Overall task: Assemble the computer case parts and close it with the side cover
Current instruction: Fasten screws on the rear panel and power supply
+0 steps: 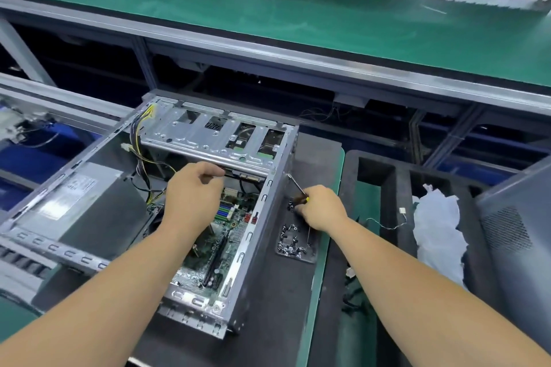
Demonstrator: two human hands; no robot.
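Lying open-side up, the computer case [167, 211] is flanked on its right by loose screws [293, 240], directly beneath the right hand [320, 207], which is curled around a screwdriver [298, 189] angled toward the case wall. The left hand [192, 191], fingers curled, is held inside under the drive cage [214, 140]; what it pinches cannot be told.

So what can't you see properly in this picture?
Head view:
- What the left hand pinches: hidden by its fingers.
- The screwdriver handle: mostly hidden in the right hand.
- The screws in the tray: too small to tell apart.
- The power supply label: blurred.
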